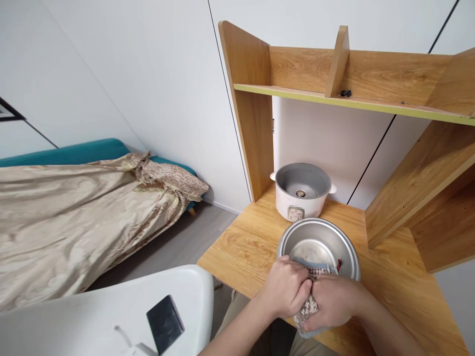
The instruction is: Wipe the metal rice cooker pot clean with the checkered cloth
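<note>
Both my hands meet over the near rim of a metal inner pot [315, 242] on the wooden desk. My left hand [287, 287] is closed around a patterned cloth [308, 309], brown and white with a light blue edge. My right hand [332, 299] grips the same cloth right beside it. Part of the cloth lies inside the pot's near side, and part hangs below my hands. A small red bit shows at the cloth's corner. Behind the pot stands a white rice cooker body [302, 205], lidless, its heating plate visible inside.
A wooden shelf [304, 91] rises over the back of the desk [237, 247], with a small black object [346, 93] on it. At the lower left a white table [193, 291] holds a dark phone-like object [165, 324]. Further left is a teal sofa [96, 151] under a beige cover.
</note>
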{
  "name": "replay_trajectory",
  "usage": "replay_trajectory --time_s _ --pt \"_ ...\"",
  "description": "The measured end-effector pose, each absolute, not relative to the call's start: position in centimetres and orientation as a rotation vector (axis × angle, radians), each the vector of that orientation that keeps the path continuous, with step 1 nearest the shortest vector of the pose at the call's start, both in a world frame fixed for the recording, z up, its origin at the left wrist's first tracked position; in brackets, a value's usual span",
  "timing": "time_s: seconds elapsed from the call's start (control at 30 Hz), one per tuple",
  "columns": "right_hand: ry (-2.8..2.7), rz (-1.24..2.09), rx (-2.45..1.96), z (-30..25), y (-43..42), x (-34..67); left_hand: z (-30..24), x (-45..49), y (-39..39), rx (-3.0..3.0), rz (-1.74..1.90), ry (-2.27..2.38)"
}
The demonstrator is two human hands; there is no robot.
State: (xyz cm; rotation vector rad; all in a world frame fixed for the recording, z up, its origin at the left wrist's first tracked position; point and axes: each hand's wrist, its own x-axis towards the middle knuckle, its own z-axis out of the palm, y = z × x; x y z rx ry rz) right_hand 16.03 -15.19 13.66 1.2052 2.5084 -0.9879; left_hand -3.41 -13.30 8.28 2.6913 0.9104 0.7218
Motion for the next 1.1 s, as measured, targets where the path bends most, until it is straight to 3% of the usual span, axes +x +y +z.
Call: replay_trajectory --time_s 1.1 --pt "2.505 -0.943 1.198 14.6 -15.4 15.9 8.4 -3.4 -13.4 2.678 0.708 0.937"
